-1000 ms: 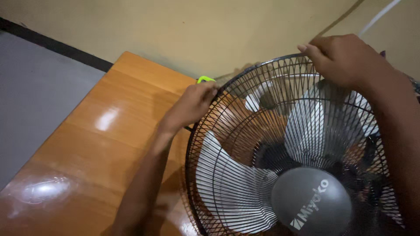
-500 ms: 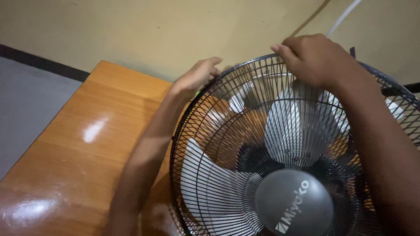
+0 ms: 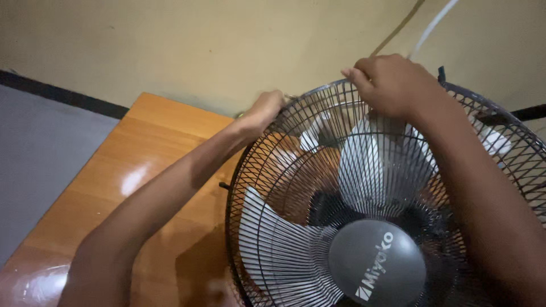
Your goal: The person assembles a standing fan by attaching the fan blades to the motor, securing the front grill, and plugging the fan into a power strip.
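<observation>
Left hand [image 3: 264, 111]: curled over the upper-left rim of the fan grille [image 3: 284, 170], fingers tucked behind the rim and out of sight; pinching the wire edge or only pressing on it, cannot tell. Placed there, by the look of it, to steady the guard from the far side.

Right hand [image 3: 387, 85]: fingers bunched narrow on the top of the same rim, thumb and forefinger pressed together at the wire as if working a catch or clip; the catch itself hidden beneath the fingers.

Fan grille: black wire guard, round, tilted toward the camera and filling the right half of the view; lower edge cut off by the frame. Both hands on its top arc, apart from each other, so the guard held at 2 points and kept from turning.

Blades [image 3: 284, 250]: 3 pale translucent blades visible through the wires, at rest, not blurred.

Hub cap [image 3: 378, 261]: grey round disc at the centre of the guard, white lettering on it.

Table [image 3: 159, 153]: glossy orange-brown wood, under and left of the fan; carries its weight, leaving both hands free for the rim.

Wall [image 3: 199, 40]: yellowish, close behind the fan, with a thin white cable [image 3: 432, 25] running up the top right.

Floor [image 3: 40, 142]: grey, at left beyond the table edge, dark skirting strip along the wall.
</observation>
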